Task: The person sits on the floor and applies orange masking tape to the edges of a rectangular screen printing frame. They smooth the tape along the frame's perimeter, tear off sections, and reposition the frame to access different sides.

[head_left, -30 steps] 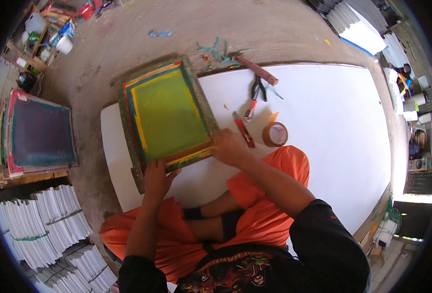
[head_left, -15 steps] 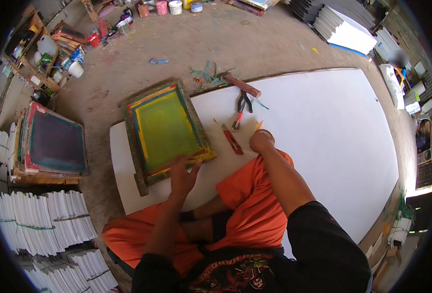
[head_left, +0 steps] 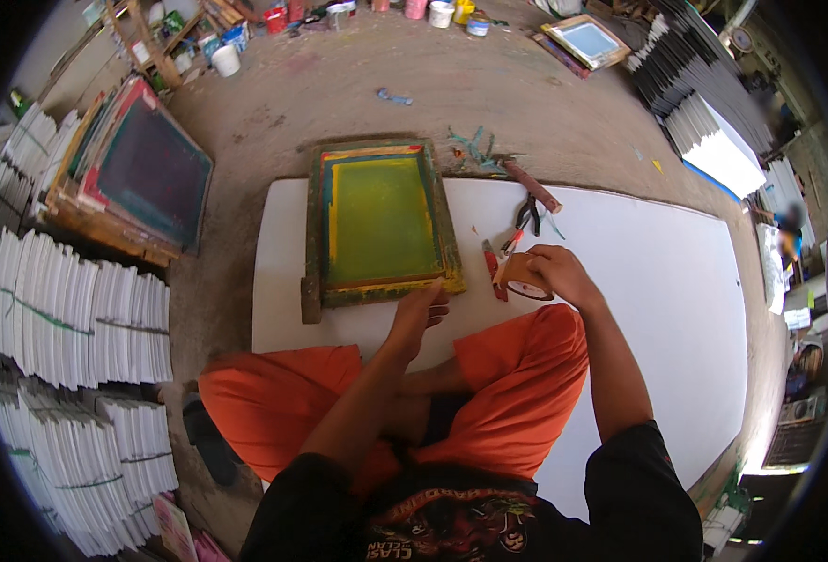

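A wooden screen-printing frame [head_left: 379,229] with yellow-green mesh lies on the white board [head_left: 667,300]. My left hand [head_left: 421,314] is at its near right corner, fingers curled and thumb against the wooden edge. My right hand [head_left: 562,272] grips a roll of brown tape [head_left: 528,277], held on its side just above the board. Left of the roll lies a red cutter knife [head_left: 494,270]. Behind it are pliers [head_left: 526,217] with red and black handles, partly hidden by the roll, and a short reddish-brown rod [head_left: 532,184].
Bundled white paper stacks [head_left: 67,314] stand at the left, below several leaning screen frames [head_left: 152,178]. Paint tubs [head_left: 440,13] line the far floor. At the far right is a large pile of sheets [head_left: 714,131]. Green scraps [head_left: 473,145] lie beyond the board.
The whole view has turned left, shifting things rightward. My right hand has come up with the tape roll, which is now plainly visible. My left hand remains at the frame's near edge.
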Demonstrator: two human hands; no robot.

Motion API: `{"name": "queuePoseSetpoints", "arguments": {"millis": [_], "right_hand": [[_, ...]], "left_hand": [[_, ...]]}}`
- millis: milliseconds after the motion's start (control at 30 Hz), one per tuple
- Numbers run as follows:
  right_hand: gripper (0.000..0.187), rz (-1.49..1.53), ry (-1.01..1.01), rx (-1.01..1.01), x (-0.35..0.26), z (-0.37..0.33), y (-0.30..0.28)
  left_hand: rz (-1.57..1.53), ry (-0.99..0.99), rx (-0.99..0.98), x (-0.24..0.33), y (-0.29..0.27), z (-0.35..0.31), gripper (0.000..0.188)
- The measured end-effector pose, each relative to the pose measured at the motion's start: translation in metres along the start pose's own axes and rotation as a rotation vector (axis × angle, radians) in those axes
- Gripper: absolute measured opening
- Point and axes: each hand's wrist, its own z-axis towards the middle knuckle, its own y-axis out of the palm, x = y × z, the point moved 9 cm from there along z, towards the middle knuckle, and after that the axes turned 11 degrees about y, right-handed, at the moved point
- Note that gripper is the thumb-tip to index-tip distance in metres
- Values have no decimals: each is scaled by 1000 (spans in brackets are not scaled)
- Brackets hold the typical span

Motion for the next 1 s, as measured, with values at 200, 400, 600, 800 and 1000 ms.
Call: {"name": "queuePoseSetpoints", "arguments": {"millis": [200,400,600,800,1000], "right_hand": [[34,349,-215,-189,-75,-39,7],[34,271,-282,-259,-108,-48,23],[33,252,-335,-228,-120,-54,31],[48,53,-375,-278,-140,-70,44],[59,-12,-445,-185,-139,-70,66]], "left_hand": [[-502,-165,-231,18,59,-20,63],[-568,-42,-175,23,33,-32,46],[-535,22,-95,23,2,-37,25],[-323,150,-2,37,-27,-38,21],[-28,205,103,60,-59,-39,26]]}}
